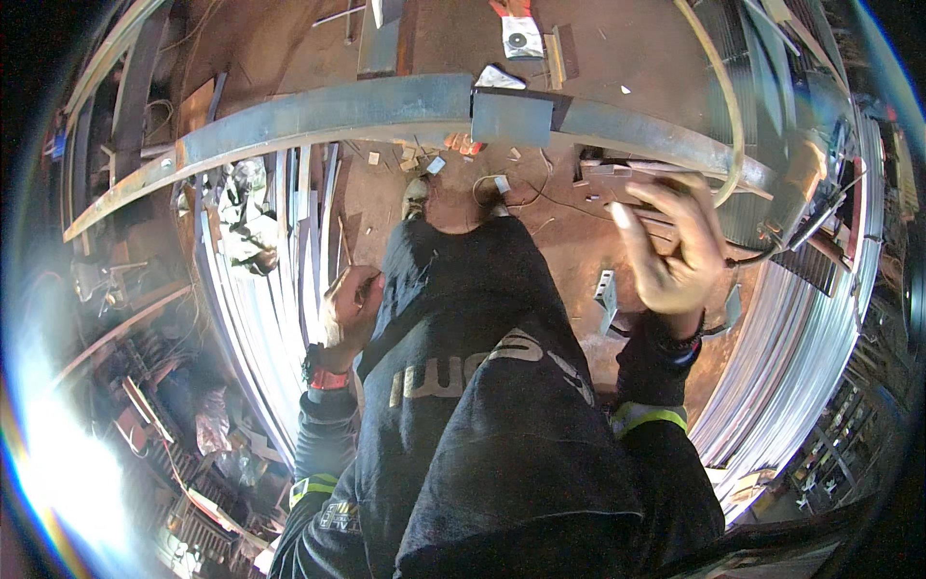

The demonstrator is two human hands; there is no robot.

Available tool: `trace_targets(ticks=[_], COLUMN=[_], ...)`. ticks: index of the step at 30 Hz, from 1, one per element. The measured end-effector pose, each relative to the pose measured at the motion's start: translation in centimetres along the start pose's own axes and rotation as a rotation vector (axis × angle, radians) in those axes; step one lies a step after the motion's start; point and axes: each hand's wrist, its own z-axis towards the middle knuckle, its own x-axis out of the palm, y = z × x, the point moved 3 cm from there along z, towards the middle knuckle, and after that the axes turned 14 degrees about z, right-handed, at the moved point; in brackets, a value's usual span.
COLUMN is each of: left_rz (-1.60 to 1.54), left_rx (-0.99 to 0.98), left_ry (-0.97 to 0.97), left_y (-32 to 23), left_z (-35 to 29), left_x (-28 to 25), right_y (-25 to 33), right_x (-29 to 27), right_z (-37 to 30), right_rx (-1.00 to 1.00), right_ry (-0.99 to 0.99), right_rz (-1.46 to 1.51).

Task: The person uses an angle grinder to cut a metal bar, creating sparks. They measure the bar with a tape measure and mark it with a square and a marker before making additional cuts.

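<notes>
Overhead, the view looks down the person's dark shirt to a dusty workshop floor (453,39). Right hand (670,246) is raised, palm toward the camera, fingers spread and loosely curled; its grip is open and holds nothing that can be seen. It sits just in front of a long curved steel bar (318,116) that runs across the frame, with a flat square plate (511,118) fixed at its middle. Left hand (349,309) is half closed near the hip; something thin may lie between finger and thumb, but this cannot be told for certain.

Handling judgement: the bar looks heavy, rigid and rough-edged, unlikely to flex or slip, though mill scale and dust may soil the palm. Best hold would be around its flat faces either side of the plate, both hands well apart, clear of the cut ends. A yellowish hose (728,106) crosses near the right hand. Stacked metal strips (280,280) stand beside the left hand.
</notes>
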Motion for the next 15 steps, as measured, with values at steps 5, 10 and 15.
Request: trace_targets(ticks=[5, 10, 15], left_rz=[-0.007, -0.005, 0.006], left_rx=[0.064, 0.139, 0.129], left_ry=[0.004, 0.021, 0.086], left_y=[0.7, 2.3, 5.3], left_z=[2.3, 4.9, 6.5], left_x=[-1.2, -2.3, -3.3], right_y=[-0.2, -2.6, -2.5], right_x=[3.9, 6.8, 7.0], right_z=[4.3, 6.3, 4.9], right_rx=[-0.080, -0.033, -0.001], right_ry=[0.251, 0.416, 0.448], right_rz=[-0.234, -0.443, -0.416])
